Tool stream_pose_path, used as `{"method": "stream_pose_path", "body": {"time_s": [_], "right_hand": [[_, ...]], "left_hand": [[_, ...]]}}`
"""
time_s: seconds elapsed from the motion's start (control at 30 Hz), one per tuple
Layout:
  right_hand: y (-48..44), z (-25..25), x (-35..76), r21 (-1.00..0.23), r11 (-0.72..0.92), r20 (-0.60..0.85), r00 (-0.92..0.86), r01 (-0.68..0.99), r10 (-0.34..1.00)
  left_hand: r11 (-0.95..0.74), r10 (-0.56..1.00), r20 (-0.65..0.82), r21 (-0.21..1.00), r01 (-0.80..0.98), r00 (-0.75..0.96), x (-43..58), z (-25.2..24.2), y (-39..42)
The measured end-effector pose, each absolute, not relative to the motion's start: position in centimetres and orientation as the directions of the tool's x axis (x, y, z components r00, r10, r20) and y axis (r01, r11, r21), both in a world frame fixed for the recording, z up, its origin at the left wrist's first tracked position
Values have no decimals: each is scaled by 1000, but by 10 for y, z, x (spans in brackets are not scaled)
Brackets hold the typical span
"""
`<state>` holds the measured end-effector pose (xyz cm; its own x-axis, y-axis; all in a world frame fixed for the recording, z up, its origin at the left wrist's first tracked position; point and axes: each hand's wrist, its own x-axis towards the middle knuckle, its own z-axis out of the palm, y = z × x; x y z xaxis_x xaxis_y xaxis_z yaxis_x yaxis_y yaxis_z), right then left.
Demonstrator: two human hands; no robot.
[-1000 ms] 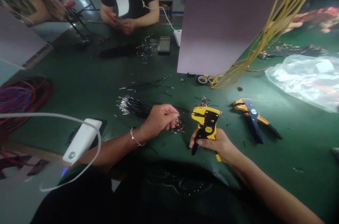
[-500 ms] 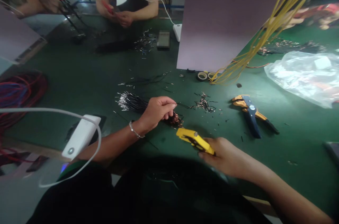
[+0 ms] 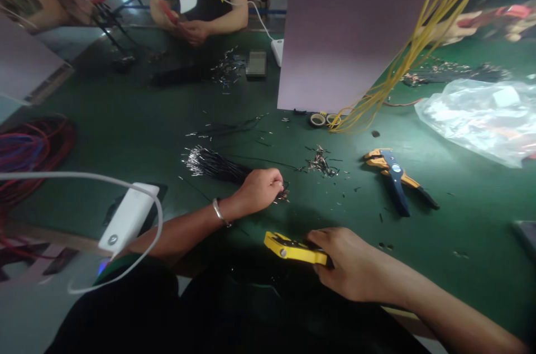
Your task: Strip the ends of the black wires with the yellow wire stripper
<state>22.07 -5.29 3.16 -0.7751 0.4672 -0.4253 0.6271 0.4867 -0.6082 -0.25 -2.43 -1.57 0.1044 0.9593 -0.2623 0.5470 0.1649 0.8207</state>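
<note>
My left hand [image 3: 263, 193], with a bangle at the wrist, is closed over the right end of a bundle of black wires [image 3: 220, 165]. Its thumb and fingers are pressed together, and what they pinch is hidden. The bundle's silvery tips point left, and a few copper ends [image 3: 285, 194] show past my fingers. Nearer the table edge, my right hand [image 3: 349, 262] is wrapped round a yellow wire stripper [image 3: 296, 249], its head pointing left. A single black wire [image 3: 259, 159] lies behind my left hand, reaching towards a small heap of wire scraps [image 3: 321, 163].
An orange and dark blue wire stripper [image 3: 396, 172] lies right. Beyond are tape rolls [image 3: 318, 119], hanging yellow wires [image 3: 397, 77], an upright panel [image 3: 343, 30] and a plastic bag [image 3: 473, 114]. A white power bank [image 3: 129, 214] with cable stands left. A co-worker [image 3: 196, 2] works opposite.
My left hand has moved down and slightly right, onto the copper ends of the bundle. My right hand has drawn the yellow wire stripper down towards me and turned it.
</note>
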Motion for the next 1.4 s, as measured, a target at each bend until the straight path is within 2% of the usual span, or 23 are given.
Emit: {"method": "stream_pose_path", "body": {"time_s": [0.1,0.2,0.3,0.4,0.47,0.6,0.8,0.9,1.0,1.13,1.23,1.4], "right_hand": [[-54,31,223,-623,438,-446,-755,648,481],[-54,31,225,-646,405,-455,-753,647,476],[-53,32,225,-663,395,-450,-760,636,468],[-50,31,227,-678,365,-458,-756,638,468],[-49,30,229,-698,329,-458,-750,636,477],[-47,26,235,-736,265,-441,-738,623,511],[-46,18,240,-773,186,-447,-728,607,520],[-44,20,239,-815,93,-455,-731,572,508],[-42,20,237,-863,-93,-483,-754,497,446],[-38,9,239,-895,-341,-424,-784,287,454],[-34,-4,238,-893,-429,-363,-782,137,506],[-30,-20,228,-837,-544,-340,-726,-56,598]], "left_hand": [[136,969,-229,801,583,88,-1,-12,-26],[147,955,-265,809,569,130,0,-15,-25],[162,949,-272,854,494,160,0,-21,-23],[122,962,-205,913,388,180,-1,-22,-20],[116,976,-175,924,365,131,-2,-20,-19],[184,973,-225,873,451,39,-5,-21,-16],[125,956,-244,838,531,160,-2,-27,-14],[117,937,-252,880,461,243,0,-25,-14],[149,926,-250,930,335,282,0,-21,-14],[213,970,-235,944,251,59,-5,-13,-11],[263,963,-268,944,197,-4,-7,-3,-12],[297,950,-303,951,91,68,-8,8,-17]]}}
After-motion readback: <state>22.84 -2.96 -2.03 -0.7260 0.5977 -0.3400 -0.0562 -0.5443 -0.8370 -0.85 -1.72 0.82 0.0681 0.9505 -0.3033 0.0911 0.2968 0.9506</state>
